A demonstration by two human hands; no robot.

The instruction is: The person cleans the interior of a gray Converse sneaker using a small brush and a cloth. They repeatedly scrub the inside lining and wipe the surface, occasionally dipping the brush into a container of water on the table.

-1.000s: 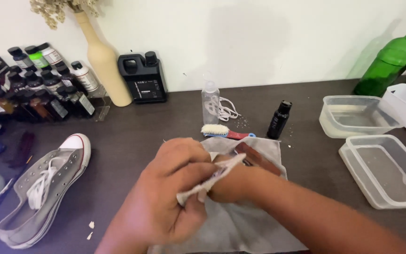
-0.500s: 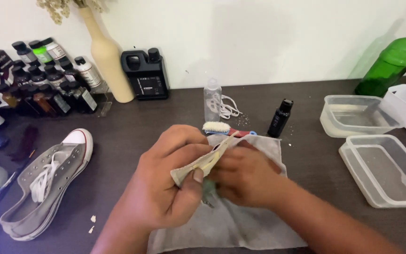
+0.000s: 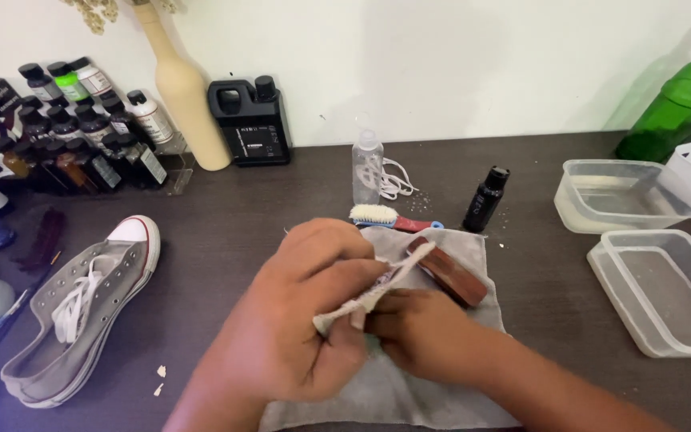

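**A limp, dirty shoelace pinched between two hands over a grey cloth**

The person's left hand (image 3: 297, 320) and right hand (image 3: 421, 332) meet just below the middle of the view, both closed on a flat, off-white shoelace (image 3: 377, 288). The left thumb and fingers pinch its lower end; the right hand's fingers curl under and around the strip, so both hands are gripping it, neither open. The lace runs up toward 1 o'clock from the hands and ends beside a reddish-brown wooden brush block (image 3: 449, 272) lying on the grey cloth (image 3: 473, 244) spread beneath them.

By its look the lace is light, soft and floppy — it sags and creases where it is not pulled taut, and it seems damp or soiled, so it may be a little slick. It probably handles best pinched flat between thumb and forefinger, with a second pinch farther along to keep a stretch tight; held at one point only, it would likely just dangle.

At 12 o'clock from the hands lie a small white-bristled brush with a red handle (image 3: 385, 218), a clear spray bottle (image 3: 367, 166) with a coil of white lace (image 3: 393, 180) and a small black bottle (image 3: 485, 198). At 9 o'clock a grey canvas sneaker (image 3: 81, 320) lies on the dark table (image 3: 225, 224); at 3 o'clock sit two clear plastic tubs (image 3: 665, 296).
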